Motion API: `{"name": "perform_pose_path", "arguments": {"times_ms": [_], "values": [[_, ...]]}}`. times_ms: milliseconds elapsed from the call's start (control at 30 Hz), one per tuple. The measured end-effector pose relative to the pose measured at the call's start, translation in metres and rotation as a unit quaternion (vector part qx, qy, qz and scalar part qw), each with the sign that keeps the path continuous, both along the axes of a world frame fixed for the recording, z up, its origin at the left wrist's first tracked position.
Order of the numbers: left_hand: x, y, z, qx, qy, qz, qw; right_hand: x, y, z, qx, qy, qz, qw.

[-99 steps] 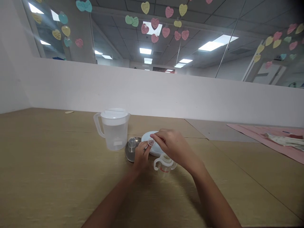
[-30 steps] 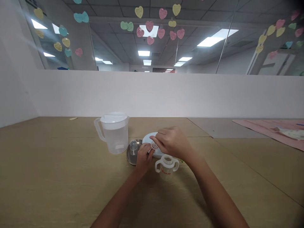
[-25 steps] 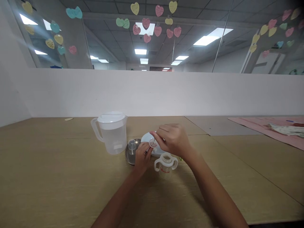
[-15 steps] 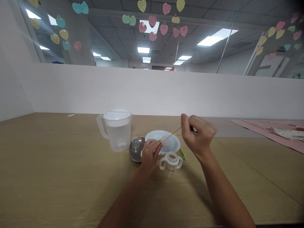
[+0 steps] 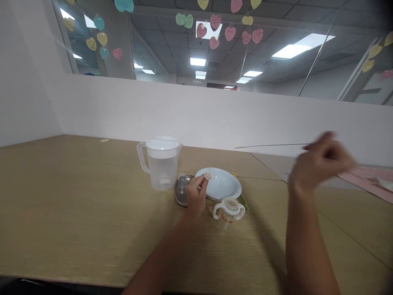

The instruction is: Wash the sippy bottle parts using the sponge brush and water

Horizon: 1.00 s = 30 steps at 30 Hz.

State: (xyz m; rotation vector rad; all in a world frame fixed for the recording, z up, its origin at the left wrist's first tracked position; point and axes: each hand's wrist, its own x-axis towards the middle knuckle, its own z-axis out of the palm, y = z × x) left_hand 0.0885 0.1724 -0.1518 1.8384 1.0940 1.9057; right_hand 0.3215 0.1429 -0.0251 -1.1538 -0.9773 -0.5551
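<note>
Pinched in the fingertips of my left hand (image 5: 196,192) is a small translucent round piece (image 5: 208,175), held over the left rim of a white bowl (image 5: 222,185). My right hand (image 5: 321,162), blurred by motion, is raised to the right and closed on a thin wire-like rod (image 5: 270,145), which points left and is apart from the round piece. A two-handled baby bottle (image 5: 229,211) with red lettering stands uncapped in front of the bowl. Behind my left hand a metal tray (image 5: 179,196) holds a clear cap (image 5: 183,181).
A translucent lidded pitcher (image 5: 163,166) stands at the back left. A green handle (image 5: 244,202) pokes out beside the bowl's right side. Pink cloth (image 5: 364,178) lies at the far right, and a white wall (image 5: 196,112) rises behind the table.
My right hand has swung right and up, drawing the rod away from the round piece. My left hand still pinches that piece. The camera view has shifted and tilted slightly.
</note>
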Motion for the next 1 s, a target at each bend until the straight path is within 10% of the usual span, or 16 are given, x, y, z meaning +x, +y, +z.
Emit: {"name": "perform_pose_path", "arguments": {"times_ms": [100, 267, 467, 700, 1000], "values": [[-0.001, 0.002, -0.002, -0.063, -0.032, -0.022, 0.997, -0.010, 0.047, -0.029, -0.207, -0.017, -0.025, 0.978], [0.000, 0.002, -0.004, -0.099, -0.029, -0.052, 0.993, -0.008, 0.088, -0.075, -0.555, -0.089, 0.047, 0.826], [0.002, 0.004, -0.008, -0.102, 0.007, -0.096, 0.990, -0.007, 0.075, -0.063, -0.575, -0.120, 0.076, 0.805], [0.006, 0.003, -0.005, -0.110, 0.024, -0.155, 0.982, -0.053, 0.038, -0.030, -0.537, -0.178, 0.496, 0.659], [0.008, 0.003, -0.005, -0.084, 0.054, -0.164, 0.981, -0.070, 0.046, -0.039, -0.504, -0.235, 0.469, 0.686]]}}
